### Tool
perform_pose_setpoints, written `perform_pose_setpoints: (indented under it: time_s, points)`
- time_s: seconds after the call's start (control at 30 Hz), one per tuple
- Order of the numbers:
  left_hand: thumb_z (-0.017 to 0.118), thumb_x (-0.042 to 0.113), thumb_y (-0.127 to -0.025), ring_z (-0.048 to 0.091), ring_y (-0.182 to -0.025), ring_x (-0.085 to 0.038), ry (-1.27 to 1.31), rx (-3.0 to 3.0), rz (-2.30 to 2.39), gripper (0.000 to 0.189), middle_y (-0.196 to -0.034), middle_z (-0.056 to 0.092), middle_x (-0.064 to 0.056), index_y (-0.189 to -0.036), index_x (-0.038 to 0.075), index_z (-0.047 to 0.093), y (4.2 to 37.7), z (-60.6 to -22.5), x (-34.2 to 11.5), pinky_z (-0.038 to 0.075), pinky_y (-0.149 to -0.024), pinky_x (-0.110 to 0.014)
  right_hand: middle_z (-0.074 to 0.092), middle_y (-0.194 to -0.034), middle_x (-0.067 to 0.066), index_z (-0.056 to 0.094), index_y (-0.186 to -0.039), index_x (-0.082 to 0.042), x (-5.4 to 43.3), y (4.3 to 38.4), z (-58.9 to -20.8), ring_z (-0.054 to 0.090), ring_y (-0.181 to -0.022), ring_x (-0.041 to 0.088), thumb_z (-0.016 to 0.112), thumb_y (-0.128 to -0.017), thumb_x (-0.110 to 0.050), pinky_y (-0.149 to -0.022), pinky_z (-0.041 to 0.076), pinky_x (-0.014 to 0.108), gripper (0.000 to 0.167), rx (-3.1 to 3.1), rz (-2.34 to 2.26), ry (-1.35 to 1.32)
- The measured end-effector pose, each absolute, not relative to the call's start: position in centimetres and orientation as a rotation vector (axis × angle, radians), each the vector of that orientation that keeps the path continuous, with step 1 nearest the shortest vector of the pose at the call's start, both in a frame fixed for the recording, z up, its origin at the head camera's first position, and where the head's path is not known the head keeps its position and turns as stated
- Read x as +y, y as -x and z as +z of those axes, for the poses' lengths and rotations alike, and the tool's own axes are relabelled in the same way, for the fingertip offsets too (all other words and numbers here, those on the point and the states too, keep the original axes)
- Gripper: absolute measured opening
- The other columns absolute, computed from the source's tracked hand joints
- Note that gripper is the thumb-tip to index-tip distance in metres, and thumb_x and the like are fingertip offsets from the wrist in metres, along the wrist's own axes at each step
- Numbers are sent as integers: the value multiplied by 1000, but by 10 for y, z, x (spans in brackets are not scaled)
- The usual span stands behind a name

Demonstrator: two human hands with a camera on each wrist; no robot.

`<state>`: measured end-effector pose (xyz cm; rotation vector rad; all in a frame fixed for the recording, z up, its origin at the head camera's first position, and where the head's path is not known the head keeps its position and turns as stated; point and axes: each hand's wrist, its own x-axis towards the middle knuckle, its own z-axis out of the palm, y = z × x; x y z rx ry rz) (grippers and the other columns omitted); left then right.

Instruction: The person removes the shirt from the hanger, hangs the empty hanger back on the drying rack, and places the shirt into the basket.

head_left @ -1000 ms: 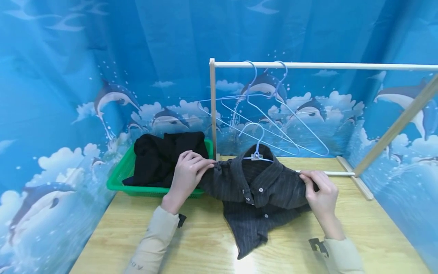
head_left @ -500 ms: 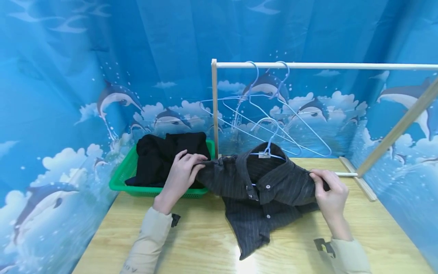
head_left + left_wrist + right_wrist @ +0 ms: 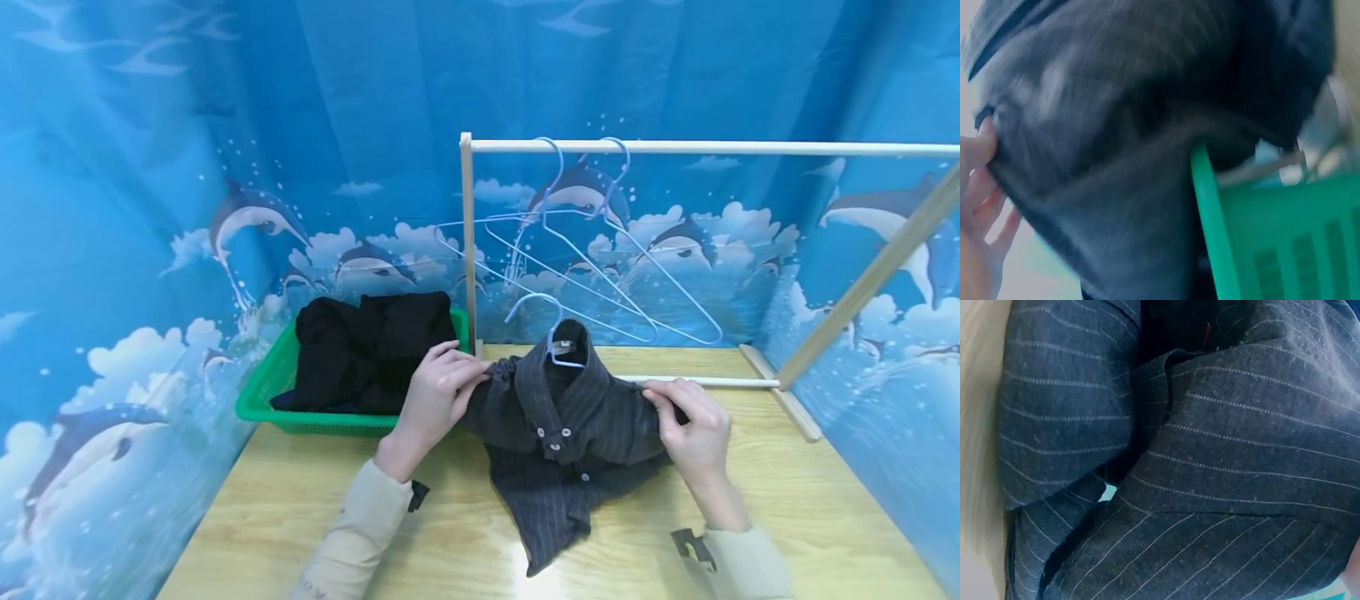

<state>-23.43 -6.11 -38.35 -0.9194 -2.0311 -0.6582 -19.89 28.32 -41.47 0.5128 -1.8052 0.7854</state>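
A dark pinstriped shirt (image 3: 555, 425) with light buttons is held up by its shoulders, its lower part trailing on the table. My left hand (image 3: 442, 392) pinches the shoulder on the left, near the green basket. At the opposite shoulder, my right hand (image 3: 693, 425) pinches the cloth. A light blue wire hanger (image 3: 556, 321) sits inside the shirt, its hook standing out of the collar and tilted left. The hanger's arms are hidden by the cloth. In the right wrist view the striped fabric (image 3: 1254, 437) fills most of the picture; only a sliver of hand shows.
A green basket (image 3: 255, 392) with black clothes (image 3: 360, 350) stands at the left. Behind the shirt is a rack with a white rail (image 3: 750, 148) and wooden posts (image 3: 468, 242). Two wire hangers (image 3: 637, 242) hang from it. A dolphin-print curtain (image 3: 360, 125) surrounds the wooden table (image 3: 450, 533).
The shirt's shoulders shift right, then left, and both hands end closer together. The hanger's hook swings right and then back left, now leaning left and lower. My hands keep their pinch.
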Motion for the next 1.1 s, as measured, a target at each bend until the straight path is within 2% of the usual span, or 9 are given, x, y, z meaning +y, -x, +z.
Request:
perform_pose_setpoints:
  time_s: [0.1, 0.23, 0.37, 0.5, 0.6, 0.7, 0.8, 0.93, 1.1]
  points:
    - [80, 3, -86, 72, -89, -22, 915, -1975, -771, 12, -91, 77, -8, -97, 3, 80, 233, -384, -46, 53, -99, -42, 71, -73, 11, 78, -83, 0, 283, 199, -416, 61, -67, 23, 76, -85, 0, -77, 43, 12, 3, -1806, 785, -532]
    - [76, 1, -89, 72, -89, -23, 885, -1941, -929, 8, -93, 76, -9, -97, 3, 78, 232, -381, -36, 58, -89, -39, 69, -73, 14, 77, -82, 2, 286, 199, -414, 60, -72, 10, 74, -94, -18, -80, 42, 9, 24, -1792, 857, -527]
    - [73, 3, -92, 72, -89, -22, 889, -1968, -1009, 7, -95, 75, -10, -99, 3, 76, 234, -377, -38, 59, -85, -36, 69, -76, 13, 77, -81, 3, 295, 195, -408, 60, -82, -6, 78, -89, -6, -81, 44, 9, 12, -1811, 923, -455]
    - [72, 1, -92, 73, -89, -22, 873, -1978, -1079, 9, -96, 75, -11, -99, 2, 77, 236, -375, -51, 60, -82, -35, 69, -82, -14, 75, -82, 5, 314, 191, -402, 58, -83, -14, 76, -85, 8, -74, 44, 4, 4, -1843, 933, -235]
    - [71, -1, -92, 73, -86, -22, 849, -1980, -1138, 9, -95, 75, -12, -98, 2, 77, 238, -375, -63, 60, -77, -36, 61, -86, -34, 75, -84, 7, 327, 191, -399, 55, -78, -16, 74, -88, 5, -67, 41, 0, 4, -1868, 934, -94]
    - [68, 1, -94, 73, -85, -21, 841, -2009, -1171, 9, -95, 75, -11, -99, 2, 76, 240, -375, -68, 60, -75, -35, 57, -87, -39, 75, -86, 6, 334, 191, -398, 53, -77, -20, 74, -90, 2, -66, 40, -1, 6, -1939, 921, -60]
    - [67, 4, -96, 73, -86, -20, 822, -2039, -1177, 10, -96, 75, -10, -100, 3, 76, 240, -374, -68, 60, -76, -34, 61, -88, -31, 77, -93, 2, 333, 191, -396, 53, -78, -23, 75, -90, -1, -69, 41, -2, 5, -1994, 884, -85]
    - [67, 5, -96, 73, -85, -20, 775, -2042, -1176, 10, -95, 75, -10, -100, 4, 77, 237, -375, -66, 59, -74, -35, 69, -86, 0, 77, -104, 1, 322, 185, -388, 54, -86, -21, 73, -91, 0, -79, 43, 2, 14, -1921, 835, -152]
    - [68, 4, -96, 73, -87, -21, 733, -2054, -1175, 10, -95, 75, -10, -99, 4, 77, 234, -377, -64, 60, -77, -37, 69, -82, 18, 76, -99, 3, 296, 173, -375, 59, -87, -7, 74, -93, -17, -86, 40, 7, 21, -1781, 750, -291]
